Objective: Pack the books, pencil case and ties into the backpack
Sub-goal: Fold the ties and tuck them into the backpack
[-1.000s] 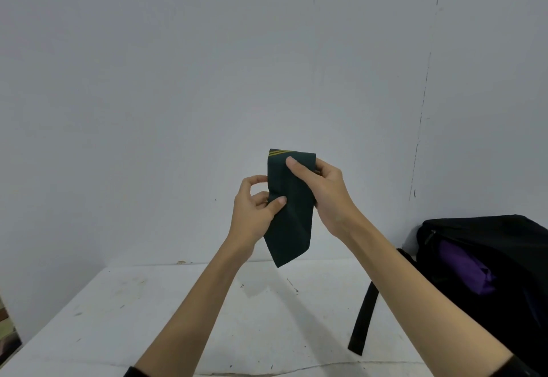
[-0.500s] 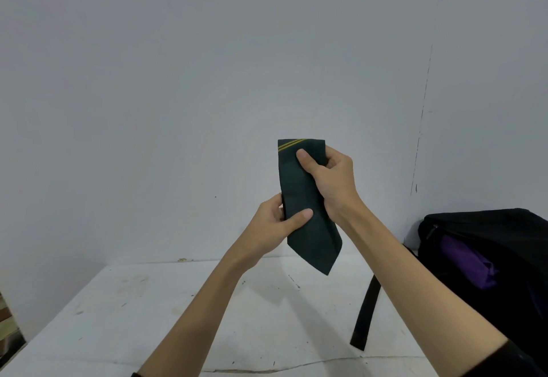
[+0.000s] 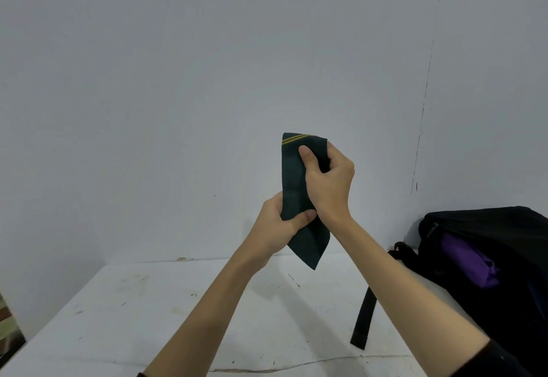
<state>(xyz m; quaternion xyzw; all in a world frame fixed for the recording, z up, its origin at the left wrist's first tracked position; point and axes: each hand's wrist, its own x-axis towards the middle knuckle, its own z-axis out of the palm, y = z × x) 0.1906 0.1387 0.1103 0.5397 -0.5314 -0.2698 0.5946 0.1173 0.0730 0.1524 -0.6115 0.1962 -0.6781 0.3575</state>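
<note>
A folded dark green tie (image 3: 293,177) with two thin yellow stripes near its top hangs upright in the air above the white table (image 3: 166,311). My right hand (image 3: 329,180) grips its upper part, thumb across the front. My left hand (image 3: 278,225) pinches its lower part, thumb over the cloth; the pointed tip hangs below. A black backpack (image 3: 498,228) stands open at the right edge of the table, with something purple (image 3: 468,261) showing inside.
A black backpack strap (image 3: 363,320) lies across the table in front of the bag. A plain grey wall (image 3: 178,80) stands close behind the table. At the lower left corner, past the table's left edge, a bit of floor shows.
Both hands carried the tie slightly to the right. My left hand slid down from the tie's middle to its lower part, and the tie now hangs more upright.
</note>
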